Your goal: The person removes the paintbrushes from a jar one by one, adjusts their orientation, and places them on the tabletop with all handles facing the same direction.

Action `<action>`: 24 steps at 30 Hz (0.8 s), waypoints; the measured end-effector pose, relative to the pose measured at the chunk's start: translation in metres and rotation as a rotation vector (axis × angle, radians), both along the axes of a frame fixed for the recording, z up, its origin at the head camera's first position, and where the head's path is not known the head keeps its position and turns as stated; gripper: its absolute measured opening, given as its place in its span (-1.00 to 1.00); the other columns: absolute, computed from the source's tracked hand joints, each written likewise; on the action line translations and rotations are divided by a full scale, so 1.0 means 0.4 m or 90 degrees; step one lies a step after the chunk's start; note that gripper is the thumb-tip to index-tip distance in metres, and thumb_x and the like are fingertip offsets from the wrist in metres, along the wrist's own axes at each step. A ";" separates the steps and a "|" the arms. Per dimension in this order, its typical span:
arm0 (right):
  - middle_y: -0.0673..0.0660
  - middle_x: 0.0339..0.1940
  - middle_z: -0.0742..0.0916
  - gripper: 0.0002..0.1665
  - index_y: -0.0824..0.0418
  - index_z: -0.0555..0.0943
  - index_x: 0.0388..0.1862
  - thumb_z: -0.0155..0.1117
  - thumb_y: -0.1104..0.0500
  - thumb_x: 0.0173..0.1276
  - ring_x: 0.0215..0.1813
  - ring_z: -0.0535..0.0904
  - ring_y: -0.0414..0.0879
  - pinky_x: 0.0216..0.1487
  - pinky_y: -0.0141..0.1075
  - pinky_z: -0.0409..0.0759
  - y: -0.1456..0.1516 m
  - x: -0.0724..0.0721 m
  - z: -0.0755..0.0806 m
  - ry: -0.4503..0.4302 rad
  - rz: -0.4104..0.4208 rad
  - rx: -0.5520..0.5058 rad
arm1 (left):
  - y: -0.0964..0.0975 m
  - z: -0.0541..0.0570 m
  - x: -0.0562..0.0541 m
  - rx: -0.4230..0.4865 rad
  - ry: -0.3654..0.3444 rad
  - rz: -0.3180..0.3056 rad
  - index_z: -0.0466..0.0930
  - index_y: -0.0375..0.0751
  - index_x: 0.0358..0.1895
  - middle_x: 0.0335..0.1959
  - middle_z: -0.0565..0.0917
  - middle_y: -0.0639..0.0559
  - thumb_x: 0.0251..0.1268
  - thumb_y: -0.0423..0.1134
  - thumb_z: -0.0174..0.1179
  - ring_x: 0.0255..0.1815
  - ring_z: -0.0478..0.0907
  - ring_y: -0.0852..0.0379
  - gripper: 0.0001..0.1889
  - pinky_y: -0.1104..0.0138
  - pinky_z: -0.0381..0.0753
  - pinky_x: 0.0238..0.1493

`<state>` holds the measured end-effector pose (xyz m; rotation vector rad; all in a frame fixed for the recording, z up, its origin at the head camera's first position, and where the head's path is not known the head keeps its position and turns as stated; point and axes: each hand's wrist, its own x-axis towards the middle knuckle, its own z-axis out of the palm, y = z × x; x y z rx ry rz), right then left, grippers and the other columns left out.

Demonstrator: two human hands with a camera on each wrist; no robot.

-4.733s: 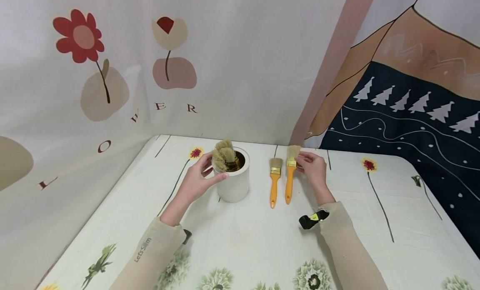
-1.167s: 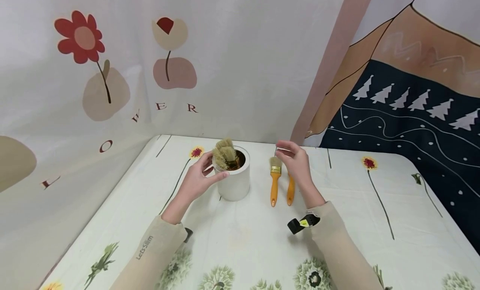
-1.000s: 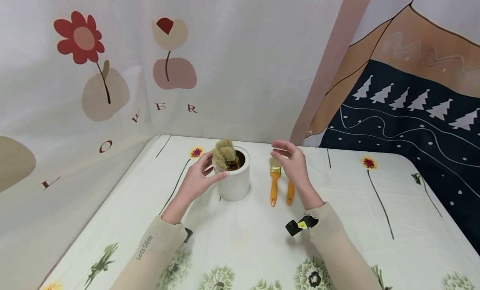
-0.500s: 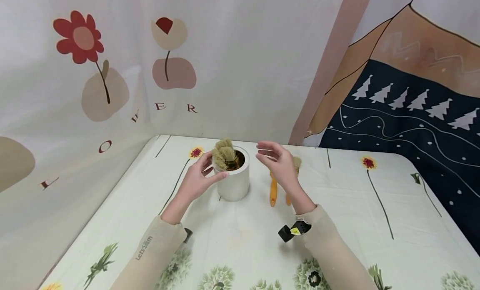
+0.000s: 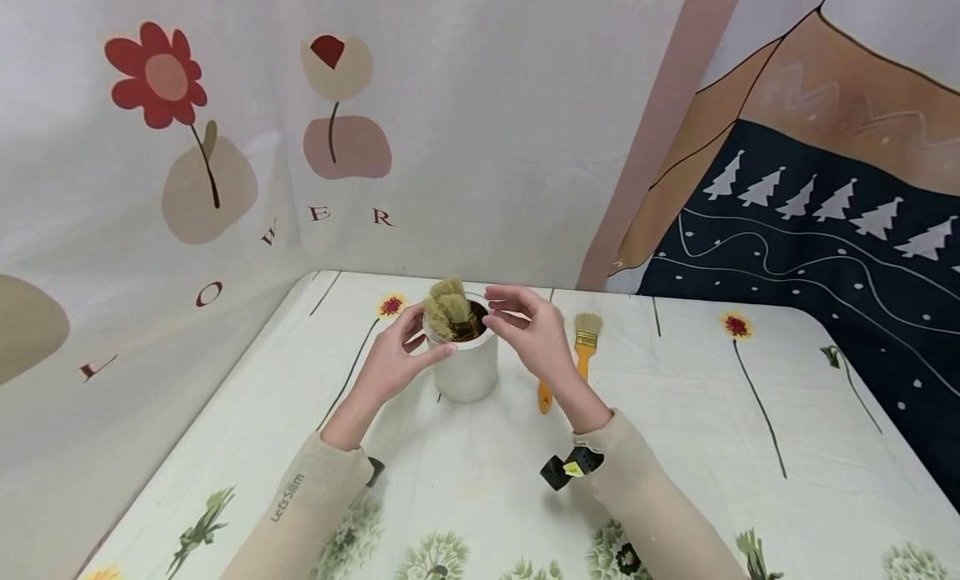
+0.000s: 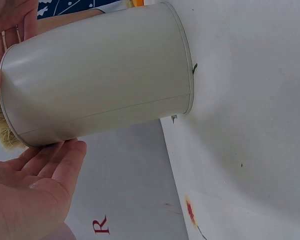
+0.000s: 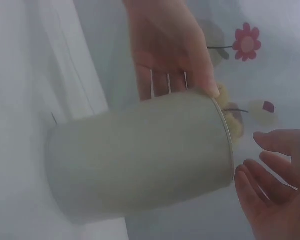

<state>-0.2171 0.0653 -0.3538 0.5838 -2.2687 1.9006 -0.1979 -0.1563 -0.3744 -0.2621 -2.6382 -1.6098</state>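
A white cylindrical pot (image 5: pixel 465 376) stands on the table, with several paintbrushes (image 5: pixel 448 307) inside, bristles up and leaning left. My left hand (image 5: pixel 393 355) holds the pot's left side near the rim; in the right wrist view its thumb lies on the near side, its fingers behind. My right hand (image 5: pixel 536 334) hovers at the right of the rim, holding nothing, fingers loosely bent. In the right wrist view its fingertips (image 7: pixel 242 172) are at the rim's edge; whether they touch it I cannot tell. Behind that hand lie a paintbrush (image 5: pixel 587 342) and a second, mostly hidden paintbrush (image 5: pixel 545 398).
A white flower-print cloth (image 5: pixel 465 472) covers the table. At the back hangs a pale curtain (image 5: pixel 480 147) with flower prints and letters. To the right of it is a dark cloth (image 5: pixel 810 255) with white trees. Black wrist cameras (image 5: pixel 567 470) sit under the sleeves.
My right hand moved away from the paintbrush at the right, passed left over the other one, and came up to the pot's rim. The left hand kept its hold.
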 end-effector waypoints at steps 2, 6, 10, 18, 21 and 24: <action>0.26 0.17 0.69 -0.55 0.30 0.60 0.19 0.37 0.32 0.32 0.19 0.65 0.10 0.25 -0.22 0.68 -0.010 0.003 0.003 0.015 0.008 0.007 | 0.000 0.001 0.000 -0.001 0.004 -0.001 0.22 -0.23 0.50 0.43 0.43 -0.25 0.23 -0.12 0.41 0.47 0.38 -0.14 -0.18 0.06 0.44 0.47; 0.26 0.15 0.69 -0.56 0.33 0.59 0.20 0.35 0.33 0.34 0.17 0.66 0.10 0.22 -0.27 0.69 -0.031 0.008 0.007 0.036 0.025 0.033 | 0.001 0.002 0.001 0.001 0.009 -0.002 0.22 -0.22 0.50 0.42 0.44 -0.25 0.23 -0.11 0.41 0.47 0.38 -0.14 -0.18 0.05 0.44 0.47; 0.25 0.11 0.70 -0.56 0.31 0.60 0.19 0.35 0.34 0.33 0.15 0.67 0.07 0.18 -0.34 0.70 -0.052 0.005 0.009 0.038 0.023 0.044 | 0.000 -0.001 0.000 0.006 0.007 -0.005 0.21 -0.20 0.50 0.43 0.43 -0.23 0.23 -0.10 0.41 0.48 0.37 -0.12 -0.18 0.04 0.43 0.47; 0.15 -0.03 0.75 -0.60 0.21 0.63 0.13 0.40 0.27 0.31 0.00 0.73 -0.05 0.03 -0.39 0.75 -0.077 -0.011 0.018 0.037 -0.023 0.149 | -0.001 -0.001 0.000 0.006 0.013 -0.014 0.19 -0.21 0.51 0.46 0.39 -0.23 0.25 -0.11 0.39 0.50 0.34 -0.13 -0.18 0.03 0.42 0.47; 0.11 -0.08 0.77 -0.65 0.18 0.65 0.06 0.43 0.22 0.30 -0.06 0.75 -0.09 -0.03 -0.39 0.76 -0.084 -0.014 0.018 0.055 -0.042 0.217 | -0.002 -0.002 0.000 0.005 0.015 -0.015 0.19 -0.22 0.51 0.46 0.39 -0.23 0.26 -0.11 0.39 0.50 0.34 -0.13 -0.18 0.02 0.42 0.47; 0.09 -0.12 0.79 -0.67 0.16 0.66 0.02 0.45 0.19 0.29 -0.11 0.76 -0.11 -0.06 -0.35 0.77 -0.090 -0.014 0.014 0.096 -0.066 0.288 | -0.002 -0.004 -0.001 0.003 0.016 -0.016 0.18 -0.22 0.52 0.46 0.39 -0.24 0.26 -0.10 0.39 0.50 0.34 -0.14 -0.17 0.02 0.43 0.47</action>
